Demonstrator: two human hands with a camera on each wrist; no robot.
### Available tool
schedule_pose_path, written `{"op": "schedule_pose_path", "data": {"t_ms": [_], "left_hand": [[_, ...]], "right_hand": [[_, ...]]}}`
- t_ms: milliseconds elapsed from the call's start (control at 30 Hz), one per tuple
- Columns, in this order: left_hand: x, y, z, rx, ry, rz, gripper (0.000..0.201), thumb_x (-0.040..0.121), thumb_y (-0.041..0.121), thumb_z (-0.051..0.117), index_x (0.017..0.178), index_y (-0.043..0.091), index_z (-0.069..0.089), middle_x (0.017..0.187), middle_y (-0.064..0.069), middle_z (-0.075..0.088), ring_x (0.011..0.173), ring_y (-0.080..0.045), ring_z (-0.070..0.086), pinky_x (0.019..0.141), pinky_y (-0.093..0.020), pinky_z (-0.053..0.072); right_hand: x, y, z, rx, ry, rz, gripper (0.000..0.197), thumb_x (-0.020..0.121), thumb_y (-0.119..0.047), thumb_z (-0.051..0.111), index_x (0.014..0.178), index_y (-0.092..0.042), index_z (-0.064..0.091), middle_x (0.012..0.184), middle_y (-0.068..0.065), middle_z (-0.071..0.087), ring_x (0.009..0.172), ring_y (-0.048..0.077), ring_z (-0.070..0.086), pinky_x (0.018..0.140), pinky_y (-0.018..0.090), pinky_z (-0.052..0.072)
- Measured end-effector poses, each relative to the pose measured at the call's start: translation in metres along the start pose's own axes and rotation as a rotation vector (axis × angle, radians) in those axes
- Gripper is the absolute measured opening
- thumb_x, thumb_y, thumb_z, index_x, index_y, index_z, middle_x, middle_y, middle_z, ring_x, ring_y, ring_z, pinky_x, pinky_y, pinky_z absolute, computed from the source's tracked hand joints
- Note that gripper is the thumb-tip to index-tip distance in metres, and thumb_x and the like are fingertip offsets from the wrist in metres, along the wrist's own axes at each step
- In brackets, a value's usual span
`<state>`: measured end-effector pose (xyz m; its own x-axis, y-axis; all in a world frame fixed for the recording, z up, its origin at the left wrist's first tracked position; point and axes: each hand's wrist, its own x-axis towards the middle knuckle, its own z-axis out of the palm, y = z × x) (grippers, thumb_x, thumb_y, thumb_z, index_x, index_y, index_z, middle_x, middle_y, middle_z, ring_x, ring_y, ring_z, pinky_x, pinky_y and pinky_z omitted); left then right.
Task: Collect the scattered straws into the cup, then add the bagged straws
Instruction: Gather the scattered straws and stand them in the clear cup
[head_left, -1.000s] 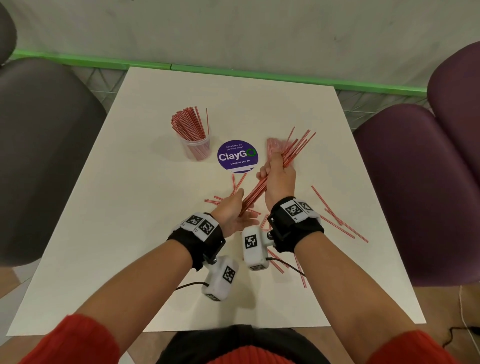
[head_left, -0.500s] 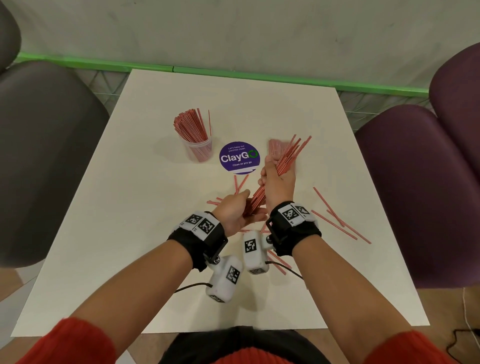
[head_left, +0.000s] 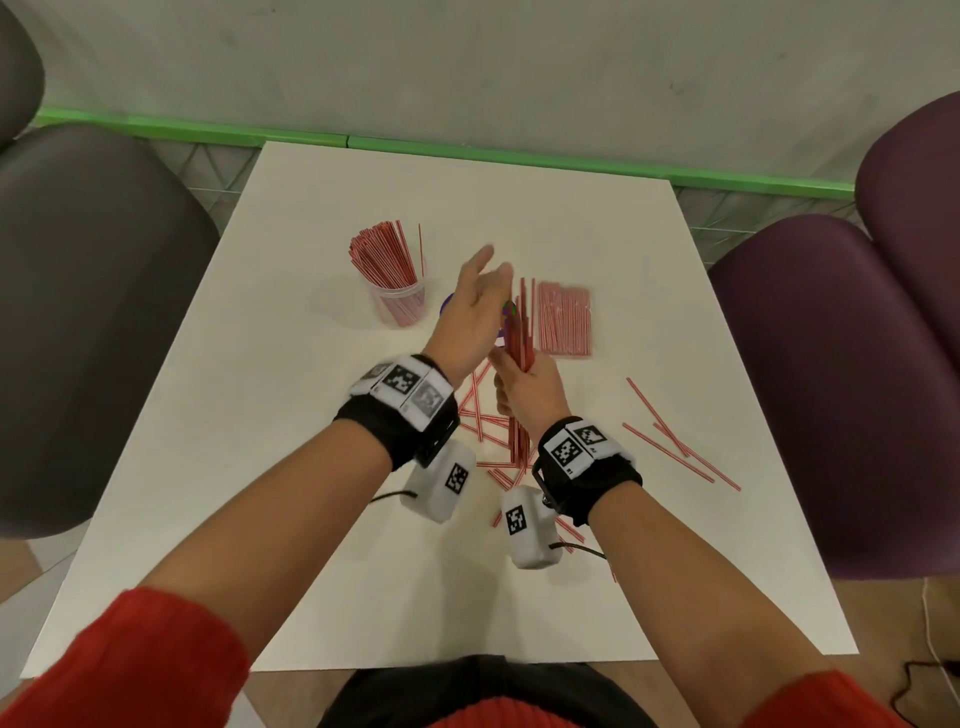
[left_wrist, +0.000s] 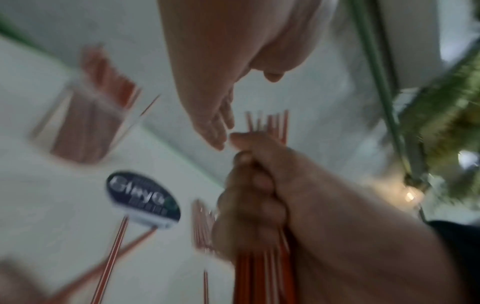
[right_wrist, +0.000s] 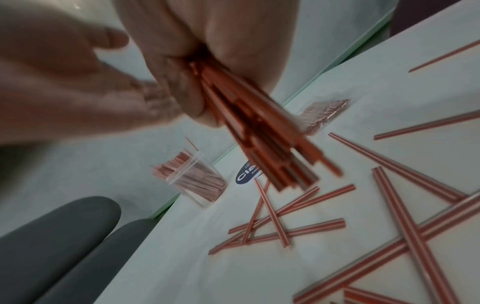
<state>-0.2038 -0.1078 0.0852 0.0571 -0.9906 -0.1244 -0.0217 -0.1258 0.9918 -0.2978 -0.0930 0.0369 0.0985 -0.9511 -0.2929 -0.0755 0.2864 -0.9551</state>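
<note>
One cup (head_left: 399, 304) of straws and one bag of straws (head_left: 564, 318) sit past the fingertips. The right hand (head_left: 530, 387) squeezes one upright bunch of straws (head_left: 521, 332). The left hand (head_left: 470, 312) is flat beside it, fingers straight.

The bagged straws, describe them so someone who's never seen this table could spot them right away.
Start at the white table and find the clear cup of upright straws near its far side. Look right, past the raised left hand and the bundle the right hand grips. The bagged straws lie flat there: a neat, parallel rectangular pack in clear wrap, unlike the loose straws crisscrossed nearer the person.
</note>
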Motion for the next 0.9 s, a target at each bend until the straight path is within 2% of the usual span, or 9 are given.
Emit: {"op": "schedule_pose_path", "data": {"t_ms": [167, 267, 333, 400, 500, 633, 733, 833, 900], "left_hand": [[-0.003, 0.002, 0.008, 0.463, -0.075, 0.22, 0.031, 0.099, 0.021, 0.039, 0.113, 0.011, 0.064, 0.114, -0.001, 0.068, 0.106, -0.011, 0.062, 0.095, -0.023, 0.047], [-0.001, -0.006, 0.001, 0.522, -0.148, 0.175, 0.027, 0.098, 0.02, 0.04, 0.11, 0.013, 0.063, 0.12, 0.002, 0.066, 0.106, -0.013, 0.063, 0.096, -0.027, 0.048], [-0.001, -0.008, -0.003, 0.375, -0.224, 0.116, 0.035, 0.098, 0.024, 0.042, 0.133, 0.021, 0.045, 0.136, 0.005, 0.052, 0.116, -0.01, 0.054, 0.102, -0.024, 0.041], [-0.001, -0.009, -0.007, 0.075, -0.155, 0.0, 0.049, 0.099, 0.032, 0.04, 0.145, 0.021, 0.028, 0.141, 0.0, 0.045, 0.126, -0.013, 0.046, 0.107, -0.029, 0.038], [-0.008, -0.022, -0.01, -0.134, -0.022, -0.322, 0.054, 0.098, 0.047, 0.029, 0.139, 0.012, 0.038, 0.127, -0.008, 0.055, 0.114, -0.024, 0.055, 0.094, -0.032, 0.046], [-0.026, -0.046, -0.005, -0.009, -0.178, -0.625, 0.065, 0.097, 0.053, 0.023, 0.127, 0.001, 0.049, 0.11, -0.019, 0.06, 0.094, -0.031, 0.062, 0.091, -0.037, 0.051], [-0.028, -0.042, 0.002, -0.314, -0.132, -0.646, 0.049, 0.101, 0.036, 0.029, 0.102, -0.004, 0.057, 0.087, -0.018, 0.063, 0.075, -0.027, 0.063, 0.073, -0.032, 0.057], [-0.024, -0.036, 0.006, -0.412, -0.124, -0.62, 0.031, 0.101, 0.014, 0.036, 0.113, -0.008, 0.053, 0.089, -0.016, 0.06, 0.075, -0.025, 0.062, 0.063, -0.031, 0.061], [-0.021, -0.039, 0.006, -0.221, -0.153, -0.615, 0.032, 0.099, 0.012, 0.035, 0.119, -0.007, 0.052, 0.095, -0.019, 0.063, 0.074, -0.025, 0.062, 0.069, -0.032, 0.057]], "right_hand": [[-0.003, -0.002, 0.004, -0.108, -0.057, 0.02, 0.031, 0.087, 0.002, 0.037, 0.06, -0.013, 0.035, 0.05, 0.005, 0.036, 0.037, 0.011, 0.031, 0.043, 0.025, 0.026], [-0.005, 0.0, 0.002, -0.125, -0.066, 0.026, 0.032, 0.09, -0.004, 0.039, 0.061, -0.014, 0.034, 0.052, 0.004, 0.035, 0.04, 0.012, 0.03, 0.043, 0.025, 0.025], [-0.004, 0.0, 0.001, -0.101, -0.057, 0.021, 0.034, 0.094, -0.013, 0.044, 0.061, -0.015, 0.036, 0.052, 0.003, 0.036, 0.039, 0.011, 0.03, 0.04, 0.022, 0.026], [-0.001, -0.006, -0.002, -0.021, 0.007, 0.018, 0.037, 0.094, -0.022, 0.049, 0.059, -0.017, 0.039, 0.046, -0.003, 0.037, 0.036, 0.009, 0.03, 0.037, 0.02, 0.026], [0.002, -0.026, -0.01, 0.138, 0.113, -0.038, 0.046, 0.095, -0.025, 0.05, 0.051, -0.018, 0.036, 0.034, -0.01, 0.032, 0.031, 0.005, 0.027, 0.039, 0.019, 0.026], [0.002, -0.043, -0.009, 0.303, 0.146, -0.15, 0.039, 0.095, -0.022, 0.051, 0.057, -0.019, 0.041, 0.036, -0.01, 0.032, 0.037, 0.006, 0.029, 0.046, 0.021, 0.028], [0.004, -0.035, -0.004, 0.263, 0.126, -0.154, 0.044, 0.094, -0.02, 0.051, 0.053, -0.018, 0.037, 0.036, -0.011, 0.033, 0.036, 0.005, 0.03, 0.043, 0.018, 0.03], [0.005, -0.025, -0.002, 0.183, 0.121, -0.142, 0.048, 0.094, -0.022, 0.051, 0.051, -0.016, 0.032, 0.035, -0.012, 0.032, 0.035, 0.005, 0.03, 0.041, 0.015, 0.031], [0.009, -0.021, -0.005, 0.158, 0.141, -0.119, 0.047, 0.094, -0.023, 0.052, 0.051, -0.017, 0.034, 0.033, -0.012, 0.033, 0.032, 0.003, 0.029, 0.039, 0.015, 0.03]]}}
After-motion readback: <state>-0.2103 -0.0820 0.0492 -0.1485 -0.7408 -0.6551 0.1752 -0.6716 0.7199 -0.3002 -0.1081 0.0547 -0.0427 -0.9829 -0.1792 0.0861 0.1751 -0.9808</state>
